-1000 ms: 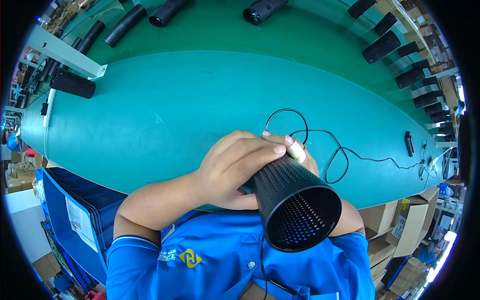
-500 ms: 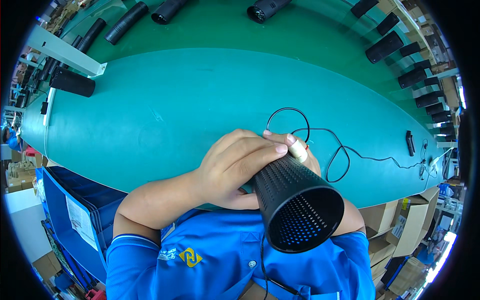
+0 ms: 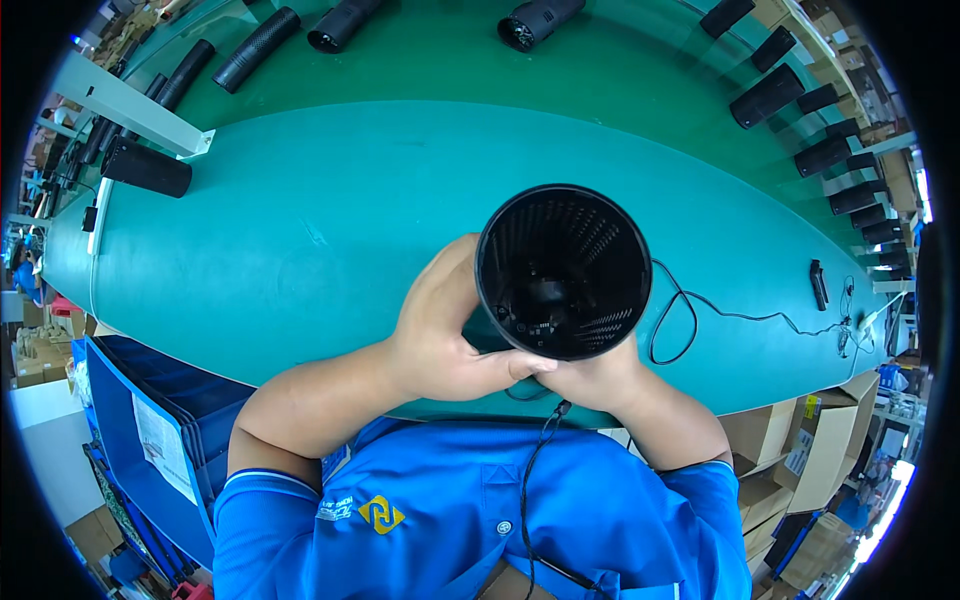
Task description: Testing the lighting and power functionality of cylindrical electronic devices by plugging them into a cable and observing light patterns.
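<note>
Black and pierced with small holes, the tube (image 3: 563,272) sits between the person's hands over the green table (image 3: 300,240), its open end facing up toward the head. Both hands are clamped on it: the left hand (image 3: 437,325) around its left side, thumb along the near edge, the right hand (image 3: 598,379) at the near right, fingers mostly hidden. From behind the tube, a black cord (image 3: 694,305) trails rightward.

Grn tbl (image 3: 270,250); wht post (image 3: 135,107) upper L; brt light (image 3: 887,512) lower R
</note>
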Available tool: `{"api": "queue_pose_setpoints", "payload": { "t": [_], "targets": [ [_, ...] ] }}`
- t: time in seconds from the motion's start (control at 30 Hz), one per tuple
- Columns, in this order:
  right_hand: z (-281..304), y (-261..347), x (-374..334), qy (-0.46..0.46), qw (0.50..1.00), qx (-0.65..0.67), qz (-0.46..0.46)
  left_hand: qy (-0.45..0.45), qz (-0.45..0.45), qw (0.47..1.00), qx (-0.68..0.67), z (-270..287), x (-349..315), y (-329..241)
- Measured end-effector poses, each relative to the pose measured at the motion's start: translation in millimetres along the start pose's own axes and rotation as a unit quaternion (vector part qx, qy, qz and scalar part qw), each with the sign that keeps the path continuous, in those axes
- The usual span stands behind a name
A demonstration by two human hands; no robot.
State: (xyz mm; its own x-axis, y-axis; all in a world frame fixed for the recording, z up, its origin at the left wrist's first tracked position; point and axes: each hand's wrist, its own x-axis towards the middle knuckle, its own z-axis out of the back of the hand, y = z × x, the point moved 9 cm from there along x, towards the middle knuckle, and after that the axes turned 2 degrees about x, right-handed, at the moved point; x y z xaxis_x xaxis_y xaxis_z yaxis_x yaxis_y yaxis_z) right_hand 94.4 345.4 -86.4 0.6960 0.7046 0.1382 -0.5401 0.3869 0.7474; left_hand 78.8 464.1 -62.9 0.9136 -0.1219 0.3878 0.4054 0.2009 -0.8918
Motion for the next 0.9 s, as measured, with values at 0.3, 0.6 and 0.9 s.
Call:
{"api": "queue_pose_setpoints", "payload": {
  "t": [0.3,0.6,0.9],
  "targets": [
    [9.0,2.9,12.5,-0.044,0.951,0.306,-0.012,-0.095,0.132,0.972,-0.169,16.2,10.9,18.0],
    [9.3,-5.6,8.5,-0.041,0.985,0.164,-0.032,-0.056,0.064,0.993,-0.084,15.9,6.2,-1.3],
    [50.0,46.5,12.7,-0.181,0.961,0.068,0.197,-0.154,-0.006,0.925,-0.347,37.4,2.2,-14.7]
  ]
}}
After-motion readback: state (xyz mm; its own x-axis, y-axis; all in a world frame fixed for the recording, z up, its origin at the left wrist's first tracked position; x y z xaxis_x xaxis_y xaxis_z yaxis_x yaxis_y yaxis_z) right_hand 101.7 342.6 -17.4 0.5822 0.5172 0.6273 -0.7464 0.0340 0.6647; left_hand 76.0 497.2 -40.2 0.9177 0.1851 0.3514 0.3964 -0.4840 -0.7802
